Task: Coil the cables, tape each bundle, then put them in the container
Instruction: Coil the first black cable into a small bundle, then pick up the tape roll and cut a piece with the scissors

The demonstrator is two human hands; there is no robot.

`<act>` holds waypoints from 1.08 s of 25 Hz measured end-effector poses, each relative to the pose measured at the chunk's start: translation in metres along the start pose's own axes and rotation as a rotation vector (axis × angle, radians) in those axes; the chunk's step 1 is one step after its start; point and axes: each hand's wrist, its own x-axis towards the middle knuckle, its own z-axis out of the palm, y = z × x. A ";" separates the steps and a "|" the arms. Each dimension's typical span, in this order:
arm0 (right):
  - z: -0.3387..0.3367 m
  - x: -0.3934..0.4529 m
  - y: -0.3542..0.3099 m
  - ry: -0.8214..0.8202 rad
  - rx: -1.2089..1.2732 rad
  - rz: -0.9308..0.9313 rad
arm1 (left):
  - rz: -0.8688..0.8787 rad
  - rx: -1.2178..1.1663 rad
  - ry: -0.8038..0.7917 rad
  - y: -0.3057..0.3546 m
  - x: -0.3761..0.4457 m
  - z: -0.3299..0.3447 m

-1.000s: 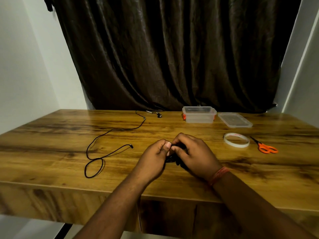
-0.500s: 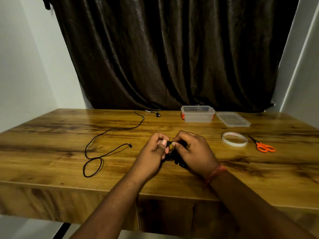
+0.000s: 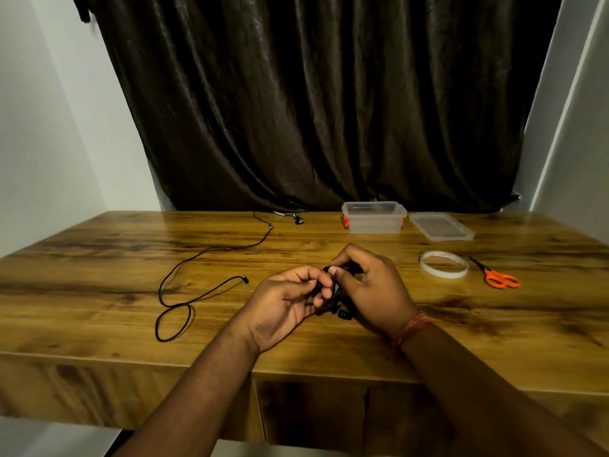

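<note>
— See that? The left hand turns palm-up now; a second ago its back faced us.

— Yes, and more of the black cable bundle shows between the hands, an end poking out below.

— The right hand's thumb sits on top of it now, pinching.

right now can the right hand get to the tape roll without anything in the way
Probably yes, once freed. The tape roll lies on bare table just right of the right hand, nothing between. But that hand and the left hand both grip the black cable bundle.
</note>
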 end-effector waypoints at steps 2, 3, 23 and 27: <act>-0.001 0.000 0.000 0.000 0.015 0.012 | -0.031 -0.044 -0.020 -0.001 0.000 -0.001; -0.002 0.000 0.001 -0.011 0.028 0.023 | -0.042 -0.053 -0.023 -0.002 0.000 -0.001; -0.101 0.002 0.095 -0.110 -0.962 0.621 | -0.053 0.074 0.300 -0.007 0.007 0.008; -0.081 -0.002 0.071 -0.125 -0.817 0.312 | -0.038 0.328 0.368 -0.012 0.009 0.009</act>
